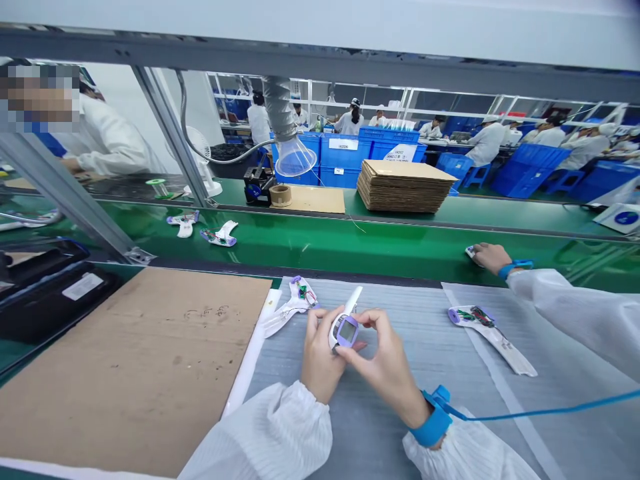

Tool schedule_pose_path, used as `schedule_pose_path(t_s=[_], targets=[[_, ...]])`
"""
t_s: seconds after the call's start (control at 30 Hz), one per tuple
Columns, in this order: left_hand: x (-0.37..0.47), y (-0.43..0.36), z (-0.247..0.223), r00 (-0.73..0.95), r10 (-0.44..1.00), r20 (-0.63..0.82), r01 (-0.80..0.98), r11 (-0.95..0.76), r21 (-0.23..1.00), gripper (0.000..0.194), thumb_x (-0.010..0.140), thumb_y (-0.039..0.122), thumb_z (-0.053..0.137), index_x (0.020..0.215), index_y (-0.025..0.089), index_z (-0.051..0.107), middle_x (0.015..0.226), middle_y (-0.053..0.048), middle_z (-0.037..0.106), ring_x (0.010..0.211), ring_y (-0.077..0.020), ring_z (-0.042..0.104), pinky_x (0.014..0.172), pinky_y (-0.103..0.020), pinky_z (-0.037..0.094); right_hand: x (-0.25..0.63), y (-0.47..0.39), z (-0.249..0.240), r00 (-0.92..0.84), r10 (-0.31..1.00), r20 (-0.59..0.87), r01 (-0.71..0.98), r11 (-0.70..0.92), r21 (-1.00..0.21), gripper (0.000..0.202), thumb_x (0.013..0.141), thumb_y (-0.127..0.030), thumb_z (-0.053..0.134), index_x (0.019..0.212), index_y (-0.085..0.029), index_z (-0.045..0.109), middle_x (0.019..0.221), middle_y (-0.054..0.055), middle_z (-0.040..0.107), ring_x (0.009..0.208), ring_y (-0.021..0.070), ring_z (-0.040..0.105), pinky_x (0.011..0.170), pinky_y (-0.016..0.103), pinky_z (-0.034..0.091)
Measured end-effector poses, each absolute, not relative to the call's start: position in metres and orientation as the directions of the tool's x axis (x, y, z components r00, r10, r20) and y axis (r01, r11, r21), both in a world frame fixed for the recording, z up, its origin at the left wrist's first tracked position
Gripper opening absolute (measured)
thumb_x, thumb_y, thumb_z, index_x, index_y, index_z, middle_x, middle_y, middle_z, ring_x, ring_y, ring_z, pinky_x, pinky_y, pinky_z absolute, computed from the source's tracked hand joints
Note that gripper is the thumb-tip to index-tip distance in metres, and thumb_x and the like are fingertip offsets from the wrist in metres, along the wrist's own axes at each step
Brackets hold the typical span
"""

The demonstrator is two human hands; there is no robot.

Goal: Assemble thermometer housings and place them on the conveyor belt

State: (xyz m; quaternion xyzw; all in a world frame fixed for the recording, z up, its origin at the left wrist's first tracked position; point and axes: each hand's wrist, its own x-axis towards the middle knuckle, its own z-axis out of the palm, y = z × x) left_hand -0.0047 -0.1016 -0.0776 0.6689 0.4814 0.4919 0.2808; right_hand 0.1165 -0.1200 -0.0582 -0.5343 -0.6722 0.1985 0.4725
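Observation:
Above the foam-covered bench, a white and purple handheld device (348,331) with a small grey screen is held between both my hands. My left hand (323,357) is closed round its left side. The fingers and thumb of my right hand (390,363) pinch its right side and lower edge; a blue strap is on that wrist. Just left of my hands lies an open white shell (295,307) with a green circuit board and wires. Another open shell (493,333) with purple ends and wiring lies to the right.
Cardboard (145,367) covers the bench at left. Two device parts (220,235) lie on the green belt (310,247). At right, another person's hand (493,257) touches a small part there. Beyond are stacked cardboard sheets (405,187), a tape roll and a hanging duct (295,157).

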Motion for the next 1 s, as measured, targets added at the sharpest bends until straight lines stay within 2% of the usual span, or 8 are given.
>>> schedule_pose_path(t_s=[0.23,0.43,0.53,0.63,0.7,0.8,0.87,1.0], targets=[[-0.004,-0.104,-0.077,0.086,0.922,0.376,0.403,-0.378,0.834,0.047,0.072,0.029,0.069,0.114,0.023,0.05,0.1,-0.004,0.041,0.087,-0.0171,0.054,0.078,-0.032,0.049,0.118,-0.119,-0.054,0.017,0.926,0.376,0.546,0.307,-0.78,0.039,0.067,-0.023,0.071,0.096,-0.022,0.046,0.095,0.004,0.059,0.092,0.0233,0.055,0.079,0.037,0.046],[-0.011,-0.104,-0.073,0.207,0.88,0.427,0.516,-0.469,0.717,0.045,0.079,0.032,0.06,0.119,0.016,0.048,0.102,-0.009,0.045,0.089,-0.0205,0.054,0.073,-0.031,0.048,0.118,-0.121,-0.049,-0.009,0.933,0.36,0.585,0.297,-0.755,0.042,0.067,-0.025,0.073,0.101,-0.023,0.048,0.098,0.003,0.06,0.094,0.0242,0.055,0.08,0.039,0.044],[-0.015,-0.105,-0.07,0.261,0.843,0.472,0.471,-0.537,0.699,0.035,0.082,0.029,0.055,0.116,0.019,0.05,0.102,-0.008,0.051,0.089,-0.0194,0.056,0.071,-0.028,0.047,0.125,-0.121,-0.047,-0.057,0.893,0.446,0.601,0.387,-0.699,0.042,0.072,-0.035,0.07,0.105,-0.022,0.048,0.102,0.006,0.059,0.1,0.0261,0.053,0.084,0.042,0.043],[-0.016,-0.106,-0.065,0.283,0.82,0.498,0.36,-0.572,0.737,0.024,0.082,0.028,0.055,0.104,0.019,0.056,0.096,-0.006,0.057,0.087,-0.0185,0.056,0.074,-0.028,0.045,0.141,-0.116,-0.046,-0.248,0.821,0.514,0.566,0.553,-0.611,0.046,0.075,-0.045,0.064,0.112,-0.022,0.049,0.111,0.008,0.058,0.111,0.0267,0.048,0.096,0.046,0.035],[-0.017,-0.108,-0.063,0.312,0.8,0.514,0.285,-0.594,0.752,0.02,0.082,0.027,0.055,0.1,0.019,0.057,0.092,-0.006,0.058,0.085,-0.0183,0.055,0.074,-0.028,0.045,0.152,-0.112,-0.047,-0.374,0.771,0.515,0.538,0.633,-0.557,0.043,0.08,-0.046,0.059,0.115,-0.023,0.05,0.11,0.007,0.061,0.108,0.0246,0.052,0.1,0.046,0.032],[-0.018,-0.112,-0.059,0.367,0.779,0.509,0.23,-0.606,0.762,0.02,0.082,0.027,0.055,0.099,0.019,0.059,0.087,-0.005,0.06,0.081,-0.0182,0.055,0.071,-0.028,0.044,0.163,-0.109,-0.047,-0.444,0.76,0.474,0.493,0.649,-0.58,0.032,0.085,-0.044,0.052,0.11,-0.023,0.056,0.094,0.005,0.066,0.089,0.0206,0.06,0.085,0.038,0.044],[-0.018,-0.113,-0.058,0.363,0.792,0.491,0.238,-0.588,0.773,0.018,0.081,0.027,0.054,0.096,0.019,0.06,0.083,-0.005,0.061,0.078,-0.0183,0.054,0.069,-0.028,0.044,0.165,-0.109,-0.045,-0.446,0.781,0.437,0.478,0.621,-0.621,0.029,0.085,-0.046,0.05,0.102,-0.024,0.06,0.084,0.003,0.066,0.079,0.0192,0.061,0.072,0.033,0.046],[-0.013,-0.111,-0.059,0.32,0.846,0.426,0.241,-0.507,0.827,0.018,0.081,0.032,0.053,0.088,0.018,0.061,0.078,-0.005,0.06,0.074,-0.0187,0.054,0.067,-0.029,0.044,0.158,-0.116,-0.035,-0.422,0.817,0.394,0.529,0.574,-0.624,0.026,0.087,-0.044,0.049,0.097,-0.024,0.061,0.082,0.003,0.066,0.077,0.019,0.06,0.07,0.032,0.045]])
